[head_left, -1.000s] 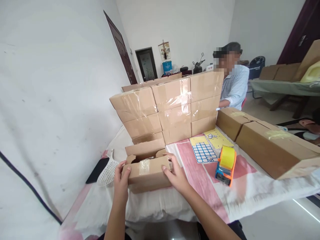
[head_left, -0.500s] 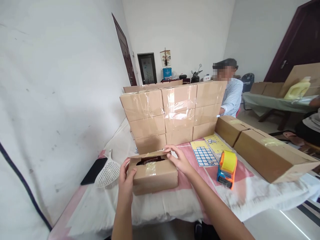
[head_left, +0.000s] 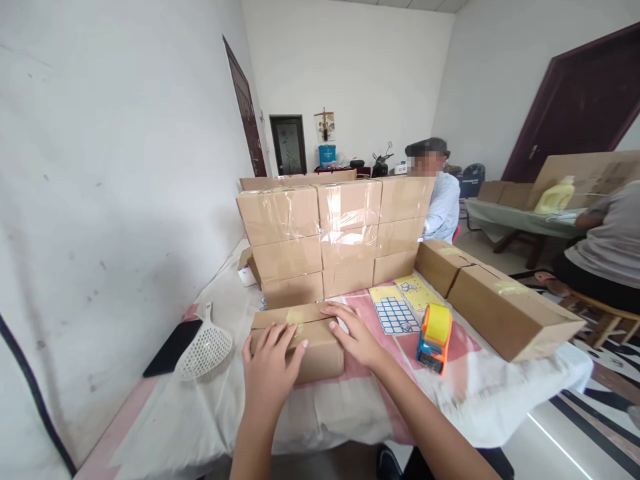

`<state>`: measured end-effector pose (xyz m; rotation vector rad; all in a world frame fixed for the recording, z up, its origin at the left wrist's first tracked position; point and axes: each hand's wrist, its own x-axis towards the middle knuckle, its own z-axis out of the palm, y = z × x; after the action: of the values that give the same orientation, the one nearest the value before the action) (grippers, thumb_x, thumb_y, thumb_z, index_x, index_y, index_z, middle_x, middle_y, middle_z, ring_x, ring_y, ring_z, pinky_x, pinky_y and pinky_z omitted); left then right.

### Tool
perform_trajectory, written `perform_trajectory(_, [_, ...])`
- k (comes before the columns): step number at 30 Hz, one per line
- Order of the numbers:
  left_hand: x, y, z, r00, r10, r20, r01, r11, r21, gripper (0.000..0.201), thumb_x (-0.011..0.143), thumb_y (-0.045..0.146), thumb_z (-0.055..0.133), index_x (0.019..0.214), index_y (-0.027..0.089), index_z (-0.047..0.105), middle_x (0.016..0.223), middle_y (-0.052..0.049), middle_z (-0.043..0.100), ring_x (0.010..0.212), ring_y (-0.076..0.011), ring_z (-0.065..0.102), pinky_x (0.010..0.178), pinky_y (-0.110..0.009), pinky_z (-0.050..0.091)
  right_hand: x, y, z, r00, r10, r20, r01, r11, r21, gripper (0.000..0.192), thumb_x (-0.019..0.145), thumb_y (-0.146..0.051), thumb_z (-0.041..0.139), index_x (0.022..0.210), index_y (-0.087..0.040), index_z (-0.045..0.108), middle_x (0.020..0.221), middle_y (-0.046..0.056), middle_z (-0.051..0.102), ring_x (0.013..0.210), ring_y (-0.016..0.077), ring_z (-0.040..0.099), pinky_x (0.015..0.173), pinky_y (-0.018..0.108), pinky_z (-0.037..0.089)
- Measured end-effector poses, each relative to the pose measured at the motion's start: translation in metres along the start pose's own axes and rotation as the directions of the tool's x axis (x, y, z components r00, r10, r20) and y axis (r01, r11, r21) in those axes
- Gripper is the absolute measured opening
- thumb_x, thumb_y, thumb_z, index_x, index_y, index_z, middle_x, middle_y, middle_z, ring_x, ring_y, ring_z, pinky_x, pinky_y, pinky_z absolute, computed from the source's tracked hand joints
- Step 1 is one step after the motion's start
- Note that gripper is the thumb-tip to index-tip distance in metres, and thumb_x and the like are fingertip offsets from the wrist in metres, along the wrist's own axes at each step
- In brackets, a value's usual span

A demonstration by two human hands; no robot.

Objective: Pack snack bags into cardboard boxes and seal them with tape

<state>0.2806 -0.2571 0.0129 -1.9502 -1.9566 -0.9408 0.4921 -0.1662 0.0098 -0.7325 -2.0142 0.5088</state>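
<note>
A small brown cardboard box (head_left: 320, 350) lies on the cloth-covered table (head_left: 350, 407) in front of me, its top flaps folded down flat. My left hand (head_left: 270, 363) rests palm down on the left part of the lid, fingers spread. My right hand (head_left: 353, 333) presses flat on the right end of the lid. Neither hand grips anything. An orange and blue tape dispenser (head_left: 434, 337) with a yellow roll stands to the right of the box, apart from my right hand.
A wall of taped cardboard boxes (head_left: 333, 237) stands behind the small box. Two long boxes (head_left: 500, 303) lie at the right. Label sheets (head_left: 395, 313), a white scoop (head_left: 205, 347) and a black phone (head_left: 173, 347) lie on the table. A seated person (head_left: 440, 200) is behind the stack, another person (head_left: 607, 247) at the far right.
The small box's flaps went from open to folded shut. My left hand moved from the box's left end onto the lid, and my right hand pushed the far flap down and now lies flat.
</note>
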Motion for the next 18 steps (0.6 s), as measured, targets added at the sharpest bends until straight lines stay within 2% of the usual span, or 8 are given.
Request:
perform_trajectory(3, [-0.001, 0.000, -0.002, 0.999, -0.020, 0.043, 0.019, 1.000, 0.021, 0.036, 0.096, 0.045, 0.054, 0.125, 0.030, 0.070, 0.137, -0.008, 0.066, 0.132, -0.0348, 0.055, 0.119, -0.063, 0.017, -0.036, 0.004, -0.022, 0.986, 0.014, -0.168, -0.033, 0.993, -0.111, 0.033, 0.099, -0.031, 0.053, 0.130, -0.028, 0.060, 0.130, 0.009, 0.066, 0.128, 0.0295, 0.056, 0.109, 0.052, 0.044])
perform_trajectory(5, [-0.002, -0.004, -0.005, 0.995, 0.020, 0.094, -0.021, 1.000, 0.011, 0.041, 0.093, 0.046, 0.059, 0.129, 0.028, 0.067, 0.142, -0.008, 0.063, 0.134, -0.0353, 0.053, 0.120, -0.063, 0.015, -0.068, 0.018, -0.048, 0.929, 0.039, -0.368, -0.114, 0.976, -0.186, 0.032, 0.096, -0.033, 0.055, 0.127, -0.026, 0.059, 0.127, 0.011, 0.064, 0.124, 0.0306, 0.057, 0.107, 0.054, 0.044])
perform_trajectory(7, [-0.002, -0.008, -0.009, 0.985, 0.082, 0.154, -0.081, 0.997, -0.013, 0.049, 0.089, 0.043, 0.064, 0.135, 0.026, 0.063, 0.145, -0.008, 0.061, 0.134, -0.0341, 0.053, 0.121, -0.061, 0.016, -0.096, 0.039, -0.080, 0.790, 0.108, -0.603, -0.279, 0.940, -0.198, 0.036, 0.092, -0.037, 0.059, 0.124, -0.023, 0.056, 0.127, 0.012, 0.060, 0.125, 0.0323, 0.055, 0.108, 0.057, 0.043])
perform_trajectory(9, [-0.001, -0.009, -0.012, 0.975, 0.110, 0.195, -0.106, 0.994, -0.030, 0.050, 0.089, 0.038, 0.064, 0.137, 0.026, 0.061, 0.145, -0.008, 0.061, 0.134, -0.0319, 0.054, 0.121, -0.058, 0.018, -0.114, 0.060, -0.112, 0.612, 0.259, -0.747, -0.424, 0.905, -0.033, 0.048, 0.084, -0.046, 0.066, 0.123, -0.022, 0.051, 0.130, 0.014, 0.054, 0.124, 0.0324, 0.054, 0.107, 0.056, 0.045])
perform_trajectory(10, [-0.001, -0.008, -0.013, 0.975, 0.101, 0.200, -0.097, 0.995, -0.029, 0.050, 0.090, 0.036, 0.063, 0.138, 0.026, 0.060, 0.144, -0.008, 0.062, 0.133, -0.0312, 0.054, 0.120, -0.058, 0.018, -0.118, 0.070, -0.125, 0.531, 0.359, -0.767, -0.449, 0.888, 0.105, 0.053, 0.081, -0.049, 0.068, 0.121, -0.022, 0.048, 0.130, 0.014, 0.053, 0.122, 0.0314, 0.056, 0.105, 0.054, 0.047])
perform_trajectory(12, [0.000, -0.003, -0.012, 0.978, 0.077, 0.196, -0.075, 0.997, -0.020, 0.054, 0.091, 0.036, 0.062, 0.143, 0.027, 0.056, 0.141, -0.010, 0.064, 0.132, -0.0309, 0.054, 0.120, -0.060, 0.017, -0.119, 0.086, -0.145, 0.449, 0.519, -0.727, -0.443, 0.836, 0.323, 0.054, 0.075, -0.052, 0.070, 0.114, -0.023, 0.046, 0.126, 0.012, 0.055, 0.120, 0.0296, 0.059, 0.104, 0.050, 0.050])
perform_trajectory(14, [0.000, 0.005, -0.009, 0.982, 0.051, 0.180, -0.051, 0.999, -0.003, 0.058, 0.089, 0.036, 0.064, 0.146, 0.028, 0.054, 0.138, -0.011, 0.065, 0.131, -0.0318, 0.055, 0.120, -0.062, 0.016, -0.113, 0.097, -0.153, 0.465, 0.599, -0.652, -0.442, 0.795, 0.415, 0.051, 0.074, -0.052, 0.071, 0.108, -0.024, 0.046, 0.116, 0.010, 0.062, 0.113, 0.0293, 0.064, 0.097, 0.048, 0.055])
perform_trajectory(18, [0.001, 0.015, 0.004, 0.987, 0.000, 0.162, -0.008, 0.999, 0.047, 0.052, 0.085, 0.038, 0.068, 0.135, 0.028, 0.063, 0.141, -0.014, 0.063, 0.133, -0.0348, 0.053, 0.119, -0.066, 0.014, -0.107, 0.107, -0.146, 0.604, 0.651, -0.459, -0.455, 0.755, 0.472, 0.040, 0.077, -0.049, 0.072, 0.106, -0.024, 0.059, 0.098, 0.009, 0.073, 0.091, 0.0306, 0.072, 0.076, 0.046, 0.062])
